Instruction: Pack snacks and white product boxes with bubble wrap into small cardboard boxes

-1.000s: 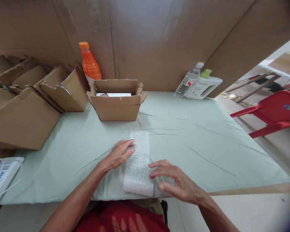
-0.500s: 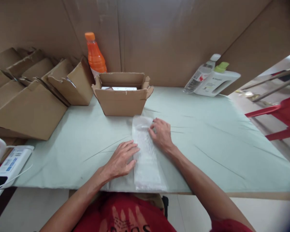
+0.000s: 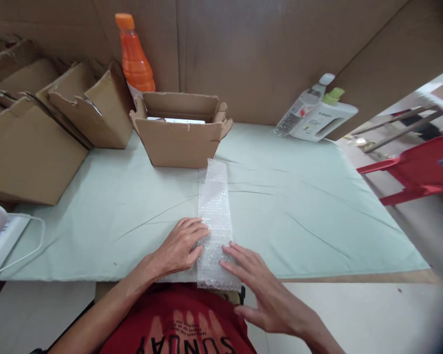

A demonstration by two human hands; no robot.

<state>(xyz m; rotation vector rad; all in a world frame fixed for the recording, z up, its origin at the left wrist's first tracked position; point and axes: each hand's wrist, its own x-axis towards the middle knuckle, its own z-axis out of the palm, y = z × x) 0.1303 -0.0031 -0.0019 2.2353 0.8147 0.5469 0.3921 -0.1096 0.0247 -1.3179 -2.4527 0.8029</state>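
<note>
A long folded strip of clear bubble wrap (image 3: 216,201) lies flat on the pale green cloth, its near end hanging slightly past the table edge. My left hand (image 3: 182,246) rests along its left side, fingertips touching the wrap, fingers stretched out. Over the near right part of the strip is my right hand (image 3: 258,280), fingers spread and their tips on the wrap, with the thumb apart. Behind the strip's far end stands an open cardboard box (image 3: 182,142) with a white item (image 3: 177,120) inside it.
Several open cardboard boxes (image 3: 29,147) stand at the left. An orange bottle (image 3: 136,61) is behind the middle box. A clear bottle (image 3: 302,108) and a white jug (image 3: 323,120) stand at the back right. A power strip (image 3: 3,241) lies at the left edge; a red chair (image 3: 424,167) is beyond the table.
My right hand has moved from the strip's far right side toward me, to its near end. The left hand stays at the left side. The wrap's far part looks narrower and folded over.
</note>
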